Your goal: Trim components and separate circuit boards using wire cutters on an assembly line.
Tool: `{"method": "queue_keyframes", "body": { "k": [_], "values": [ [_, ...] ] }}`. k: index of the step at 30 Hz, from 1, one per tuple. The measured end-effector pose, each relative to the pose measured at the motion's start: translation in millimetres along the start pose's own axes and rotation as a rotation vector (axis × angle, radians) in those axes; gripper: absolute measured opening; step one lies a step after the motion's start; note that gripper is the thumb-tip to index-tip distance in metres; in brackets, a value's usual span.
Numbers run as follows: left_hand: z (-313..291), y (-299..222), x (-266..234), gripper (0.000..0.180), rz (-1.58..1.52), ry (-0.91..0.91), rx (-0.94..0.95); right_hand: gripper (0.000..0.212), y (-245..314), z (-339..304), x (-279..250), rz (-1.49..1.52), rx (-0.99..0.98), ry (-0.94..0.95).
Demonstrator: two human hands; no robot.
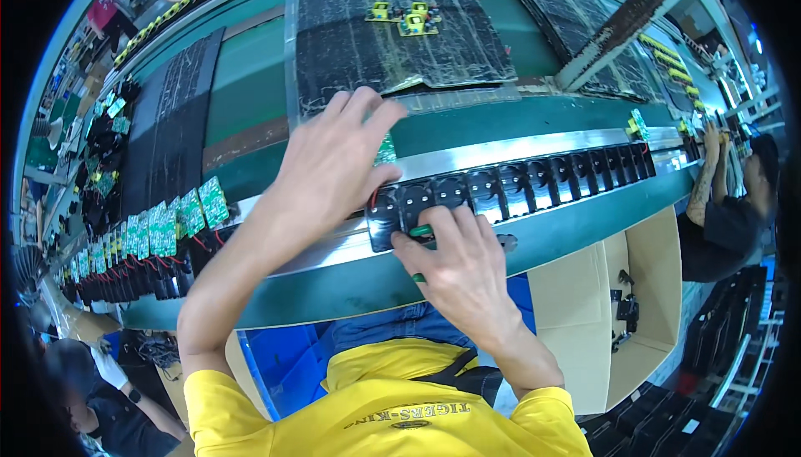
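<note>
My left hand (334, 153) is curled above the near end of a row of black plastic housings (509, 190). A green circuit board (385, 153) shows between its fingers and thumb, mostly hidden by the hand. A red wire (373, 198) runs down beside the thumb to the first black housing (383, 222). My right hand (463, 261) is closed around a slim green tool (422, 231), whose kind I cannot make out. Its fingertips rest on or just over the first housings. The row stands along a shiny metal rail (334, 250).
To the left, several green circuit boards (158, 228) stand wired to housings. Yellow-topped components (415, 22) lie on a black mat (392, 57) behind the rail. A cardboard box (576, 307) is at the lower right, a blue bin (279, 365) below. Other people (734, 215) work at both sides.
</note>
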State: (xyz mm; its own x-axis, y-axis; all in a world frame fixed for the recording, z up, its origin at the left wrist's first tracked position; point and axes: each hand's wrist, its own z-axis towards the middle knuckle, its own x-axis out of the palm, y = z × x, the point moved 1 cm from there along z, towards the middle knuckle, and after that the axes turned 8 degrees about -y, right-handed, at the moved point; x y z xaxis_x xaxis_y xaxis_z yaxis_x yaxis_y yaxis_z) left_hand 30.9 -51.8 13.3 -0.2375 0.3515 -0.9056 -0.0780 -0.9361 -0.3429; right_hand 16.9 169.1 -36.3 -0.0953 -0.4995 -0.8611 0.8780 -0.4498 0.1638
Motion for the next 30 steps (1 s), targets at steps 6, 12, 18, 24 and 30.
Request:
{"method": "queue_keyframes", "body": {
  "k": [6, 12, 18, 24, 30],
  "values": [
    [-55, -2, 42, 0.037, 0.037, -0.254, 0.144, 0.029, -4, -3, -9, 0.116, 0.05, -0.116],
    [-122, 42, -13, 0.045, 0.276, -0.092, 0.088, 0.032, -22, -16, -27, 0.225, 0.2, -0.241],
    [-157, 68, -46, 0.036, 0.35, -0.075, 0.005, 0.032, -22, -13, -24, 0.302, 0.211, -0.234],
    [-95, 65, -55, 0.049, 0.422, -0.215, 0.057, 0.033, -24, -2, -27, 0.391, 0.193, -0.218],
    [104, 153, 6, 0.065, 0.145, -0.39, 0.07, 0.034, -28, 4, -39, 0.477, 0.211, -0.204]
  ]
}}
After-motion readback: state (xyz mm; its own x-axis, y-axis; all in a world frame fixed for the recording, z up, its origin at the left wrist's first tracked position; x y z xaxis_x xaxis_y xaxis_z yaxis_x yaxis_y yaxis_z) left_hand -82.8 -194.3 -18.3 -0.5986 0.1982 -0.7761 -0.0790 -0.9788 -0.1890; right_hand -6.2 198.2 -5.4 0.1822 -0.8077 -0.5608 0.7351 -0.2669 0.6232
